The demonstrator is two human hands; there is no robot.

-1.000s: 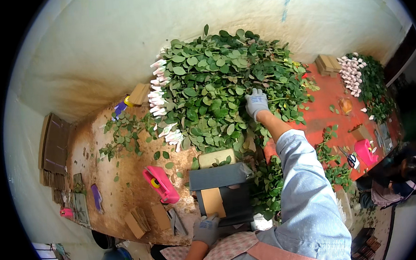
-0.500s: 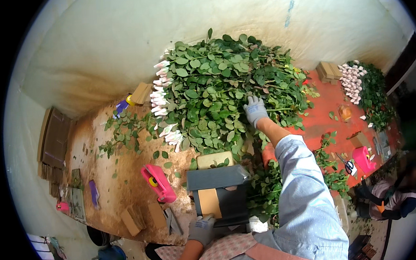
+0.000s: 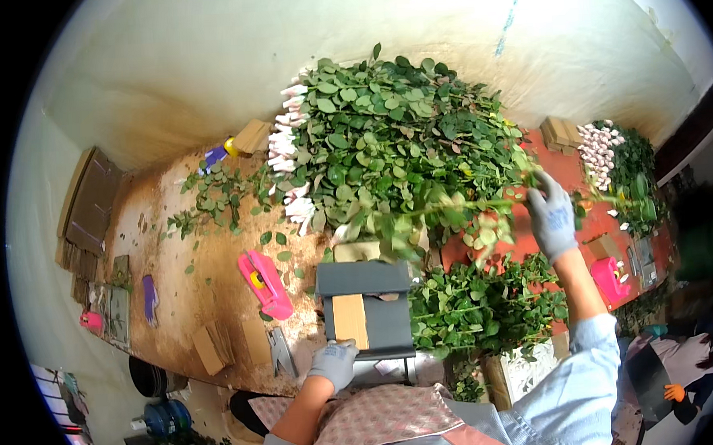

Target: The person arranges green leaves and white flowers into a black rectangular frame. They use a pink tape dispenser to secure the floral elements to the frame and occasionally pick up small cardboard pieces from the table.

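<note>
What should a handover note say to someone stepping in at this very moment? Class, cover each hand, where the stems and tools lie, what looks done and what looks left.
Right hand: gloved, raised, gripping a leafy stem pulled sideways off the big stem pile.
Left hand: gloved, resting at the near edge of the grey stand.
Pink tool lies on the table, left of the stand.
Done, it seems: a smaller leafy bunch sits right of the stand.
Left: most of the pile, wrapped buds along its left side.
</note>
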